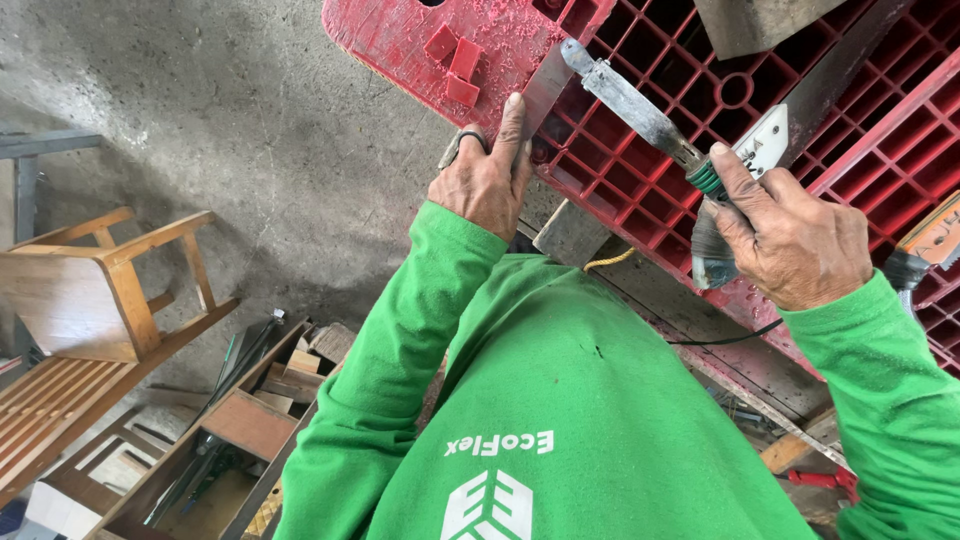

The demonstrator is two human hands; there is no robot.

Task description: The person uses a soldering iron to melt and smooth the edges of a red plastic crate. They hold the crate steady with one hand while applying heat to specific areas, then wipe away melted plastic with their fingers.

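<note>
Evidently rigid: left hand [487, 180] presses thin metal strip [545, 88] against red plastic pallet [640, 170]; right hand [795, 240] clamped around heat tool [640, 110] grip.

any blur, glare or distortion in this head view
Head view: even daylight, no harsh glare; the left hand, right hand and metal tool on the red pallet look sharp; wide-angle bending shows at the edges, near the wooden chair.
</note>
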